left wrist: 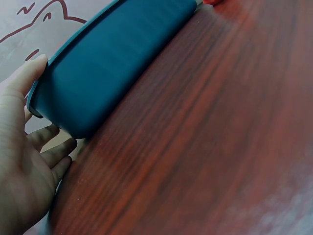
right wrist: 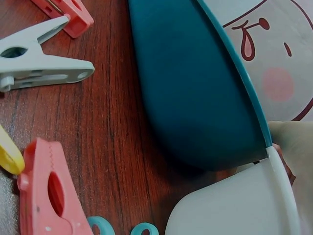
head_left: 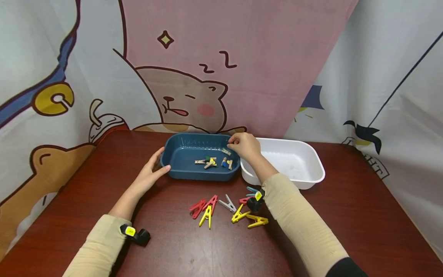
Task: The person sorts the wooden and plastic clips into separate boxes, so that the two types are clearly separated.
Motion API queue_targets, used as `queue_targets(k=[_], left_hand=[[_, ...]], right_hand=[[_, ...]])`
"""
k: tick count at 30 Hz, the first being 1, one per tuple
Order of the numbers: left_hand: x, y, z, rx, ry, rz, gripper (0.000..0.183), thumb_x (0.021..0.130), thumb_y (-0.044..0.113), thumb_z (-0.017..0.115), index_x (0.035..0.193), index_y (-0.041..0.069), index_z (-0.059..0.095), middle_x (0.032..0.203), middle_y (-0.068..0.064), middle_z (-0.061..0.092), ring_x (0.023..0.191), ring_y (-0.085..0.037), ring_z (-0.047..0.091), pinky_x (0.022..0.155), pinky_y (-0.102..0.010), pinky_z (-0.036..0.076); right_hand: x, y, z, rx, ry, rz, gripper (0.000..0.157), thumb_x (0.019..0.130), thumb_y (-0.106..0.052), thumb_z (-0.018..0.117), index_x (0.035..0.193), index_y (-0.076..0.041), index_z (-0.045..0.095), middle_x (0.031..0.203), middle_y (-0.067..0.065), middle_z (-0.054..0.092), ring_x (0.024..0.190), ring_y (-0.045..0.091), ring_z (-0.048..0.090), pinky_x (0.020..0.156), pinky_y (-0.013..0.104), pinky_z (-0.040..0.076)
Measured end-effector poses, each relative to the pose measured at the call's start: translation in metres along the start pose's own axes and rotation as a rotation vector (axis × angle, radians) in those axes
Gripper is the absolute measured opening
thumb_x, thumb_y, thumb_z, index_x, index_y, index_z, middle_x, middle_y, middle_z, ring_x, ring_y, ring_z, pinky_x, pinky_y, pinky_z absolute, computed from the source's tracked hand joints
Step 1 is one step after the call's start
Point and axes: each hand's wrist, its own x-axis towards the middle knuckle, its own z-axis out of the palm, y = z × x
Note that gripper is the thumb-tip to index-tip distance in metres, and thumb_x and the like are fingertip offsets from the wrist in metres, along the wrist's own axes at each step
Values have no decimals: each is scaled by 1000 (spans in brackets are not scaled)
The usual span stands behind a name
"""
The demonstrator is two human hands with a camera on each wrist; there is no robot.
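My left hand (head_left: 150, 172) rests against the left end of a dark blue plastic basin (head_left: 200, 175), thumb by the rim and fingers spread along the outer wall. Inside the basin lie several small wooden clothespins (head_left: 210, 164) with coloured bits on them. Over its right back corner, my right hand (head_left: 246, 146) bends its fingers downward, just above one small clothespin (head_left: 226, 152). I cannot tell whether its fingertips hold anything. In the right wrist view, the rims mostly hide this hand (right wrist: 296, 147).
A white basin (head_left: 313, 165) stands right beside the blue one, under my right forearm. Nearer me on the brown table (head_left: 173, 246) lie larger plastic clothespins: red (head_left: 197, 208), yellow (head_left: 257, 221), grey (head_left: 228, 204) and teal (head_left: 252, 189). A printed curtain (head_left: 270, 57) hangs behind.
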Motion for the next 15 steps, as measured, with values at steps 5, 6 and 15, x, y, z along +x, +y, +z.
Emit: queue_targets(k=[5,6,15], left_hand=[[0,2,1,2,1,0,74,95,21,60,154,16,15,153,-18,23,139,-33,22,108,-54,21],[0,2,1,1,-2,1,74,95,21,60,154,16,15,154,-18,22,139,-33,22,108,-55,20],[0,-1,0,14,-4,-4,74,96,20,60,155,20,15,154,-16,22,140,-32,21,109,-54,20]], right_hand=[[-1,0,-2,7,-6,0,12,83,-29,75,90,-19,74,77,-1,60,71,18,54,61,35,41],[-2,0,-3,9,-8,-1,12,84,-29,75,90,-19,74,77,-1,60,72,18,54,61,35,41],[-7,-3,-13,47,2,-16,15,85,-32,73,92,-19,74,82,-1,64,76,17,57,65,36,44]])
